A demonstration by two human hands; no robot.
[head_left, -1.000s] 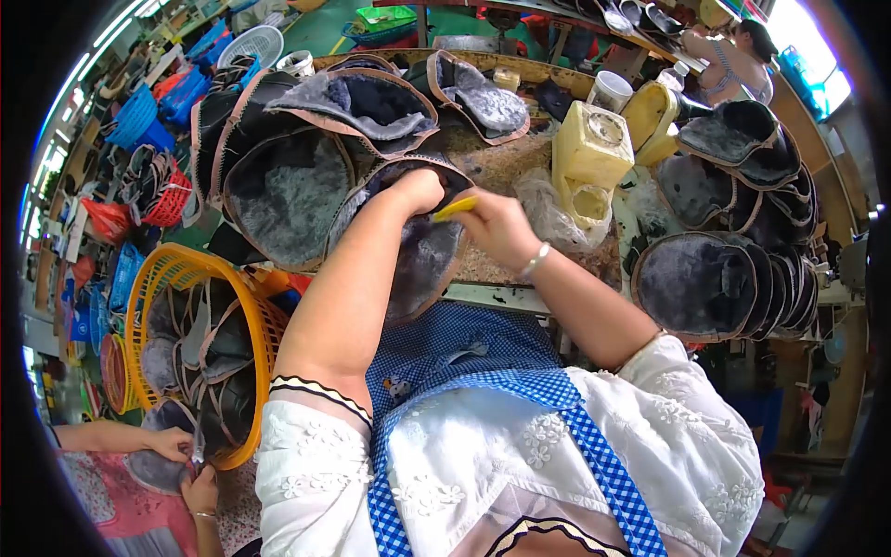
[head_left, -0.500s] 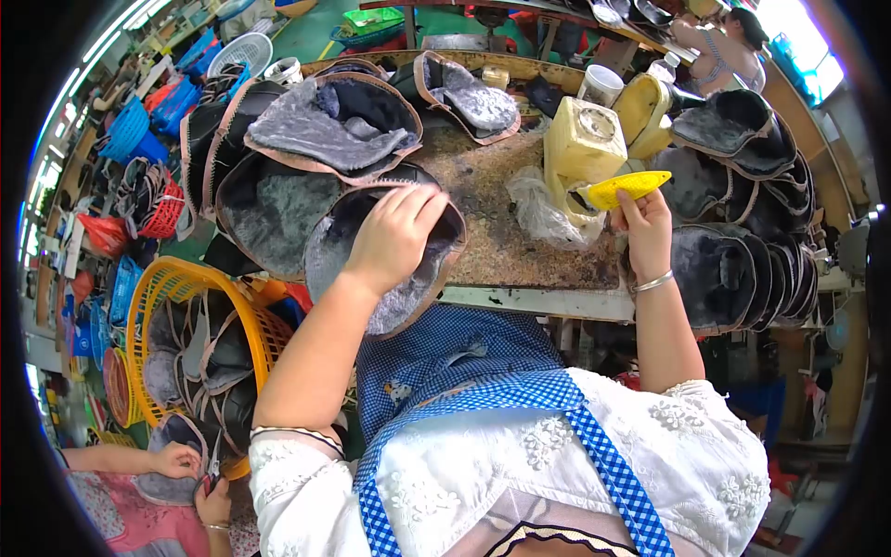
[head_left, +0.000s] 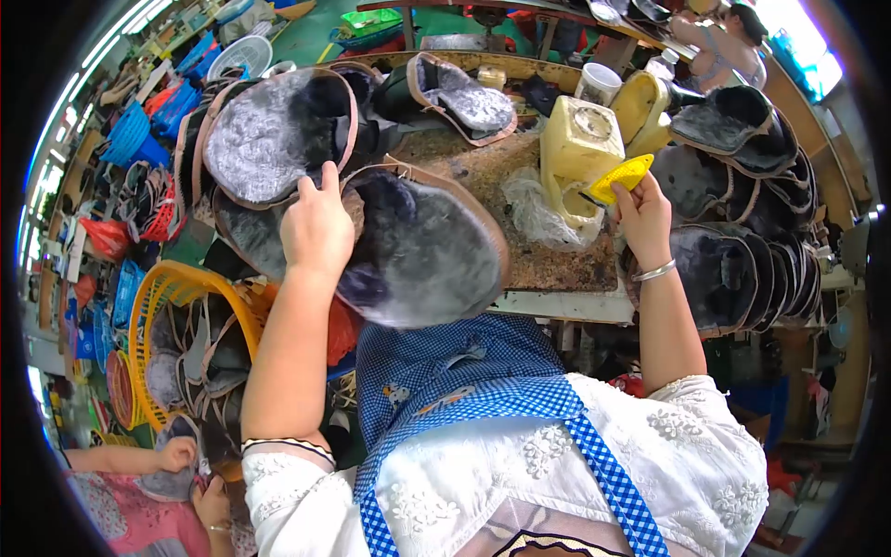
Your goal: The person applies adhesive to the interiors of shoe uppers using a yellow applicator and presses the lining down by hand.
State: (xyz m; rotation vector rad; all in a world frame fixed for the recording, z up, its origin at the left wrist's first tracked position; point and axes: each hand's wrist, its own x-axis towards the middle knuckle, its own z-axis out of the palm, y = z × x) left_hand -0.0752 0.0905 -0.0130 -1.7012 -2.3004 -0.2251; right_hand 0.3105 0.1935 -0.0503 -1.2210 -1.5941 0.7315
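My left hand [head_left: 318,227] grips the left edge of a fleece-lined shoe upper [head_left: 432,246], grey inside with a brown stitched rim, which lies tilted at the table's front edge. Two of its fingers point up toward another grey-lined upper [head_left: 269,135]; the thumb is hidden. Between the fingertips of my right hand [head_left: 643,223] is a yellow leaf-shaped tool [head_left: 620,178] with a dark end pointing down and left. That end is over the cut-open side of a cream plastic jug [head_left: 585,144]. Clear crumpled plastic [head_left: 538,212] hangs at the jug's left.
More uppers [head_left: 715,269] are stacked on the right, and another upper [head_left: 469,97] lies at the back. A white tub [head_left: 599,84] stands behind the jug. A yellow basket [head_left: 139,325] of uppers stands lower left, beside a co-worker's hands [head_left: 181,455].
My left hand has moved left, and the upper has swung right and turned its grey lining upward. The upper behind it has also shifted left. The yellow tool has moved slightly down and left.
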